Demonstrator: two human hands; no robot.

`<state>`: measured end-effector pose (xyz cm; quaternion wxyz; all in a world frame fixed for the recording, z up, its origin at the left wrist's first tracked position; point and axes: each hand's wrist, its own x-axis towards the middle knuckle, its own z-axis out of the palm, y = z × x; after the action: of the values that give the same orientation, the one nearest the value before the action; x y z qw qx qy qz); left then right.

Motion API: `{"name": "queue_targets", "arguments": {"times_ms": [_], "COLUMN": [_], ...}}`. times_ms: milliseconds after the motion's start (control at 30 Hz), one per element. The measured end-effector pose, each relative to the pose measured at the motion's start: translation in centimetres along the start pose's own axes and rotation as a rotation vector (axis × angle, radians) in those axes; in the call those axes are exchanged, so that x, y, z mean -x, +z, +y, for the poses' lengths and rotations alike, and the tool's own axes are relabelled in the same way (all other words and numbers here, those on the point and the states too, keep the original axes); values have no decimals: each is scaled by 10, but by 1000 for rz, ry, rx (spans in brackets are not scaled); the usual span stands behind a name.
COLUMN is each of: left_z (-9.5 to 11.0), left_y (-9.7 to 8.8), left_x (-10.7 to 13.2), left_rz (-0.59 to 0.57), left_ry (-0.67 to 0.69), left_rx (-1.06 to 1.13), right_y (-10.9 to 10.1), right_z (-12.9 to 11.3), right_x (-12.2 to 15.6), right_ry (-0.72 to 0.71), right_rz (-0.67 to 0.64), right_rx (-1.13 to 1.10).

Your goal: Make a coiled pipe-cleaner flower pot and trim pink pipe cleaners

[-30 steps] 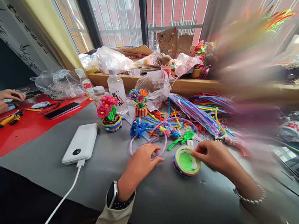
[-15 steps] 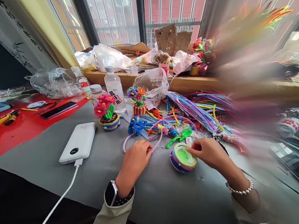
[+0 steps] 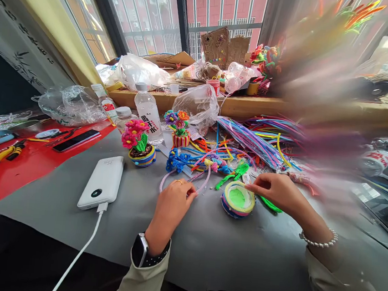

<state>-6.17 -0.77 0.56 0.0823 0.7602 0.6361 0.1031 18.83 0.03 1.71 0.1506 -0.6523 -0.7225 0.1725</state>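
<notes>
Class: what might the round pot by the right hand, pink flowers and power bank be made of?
Round pot: matte coloured bands suggest wound pipe cleaners; core unclear. Pink flowers: likely pipe cleaners too, given matte, fuzzy-looking petals. Power bank: probably hard plastic, given its smooth, even white surface.

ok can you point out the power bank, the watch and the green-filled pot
Power bank (image 3: 104,178), head view: middle of its white top face.
Watch (image 3: 139,250), head view: its dark screen.
Green-filled pot (image 3: 238,209), head view: near side of its yellow rim.
</notes>
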Motion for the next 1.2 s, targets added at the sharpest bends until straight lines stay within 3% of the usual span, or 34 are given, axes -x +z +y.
{"name": "queue_targets", "arguments": {"times_ms": [100, 167, 333, 433, 600, 767, 1000, 1200], "left_z": [-5, -11, -19, -15, -9, -13, -12, -6], "left_y": [-3, -5, -9, -9, -9, -8, -8, -13], "left_x": [1, 2, 5, 5, 4, 5, 5, 6], "left_rz": [19, 28, 9, -8, -33, -30, -26, -27], "left_ry": [10, -1, -54, -55, -23, 10, 21, 66], "left_rx": [-36, -82, -156, -124, -101, -118, -109, -44], "right_y": [0, 1, 5, 7, 12, 18, 16, 12], "right_z": [9, 18, 37, 37, 30, 31, 37, 42], "right_x": [1, -1, -4, -3, -1, -1, 0, 2], "right_ry": [35, 64, 41, -70, -254, -298, -180, -162], "right_rz": [213, 285, 149, 23, -80, -20, 58, 68], "right_rx": [132, 239, 262, 177, 158, 258, 339, 359]}}
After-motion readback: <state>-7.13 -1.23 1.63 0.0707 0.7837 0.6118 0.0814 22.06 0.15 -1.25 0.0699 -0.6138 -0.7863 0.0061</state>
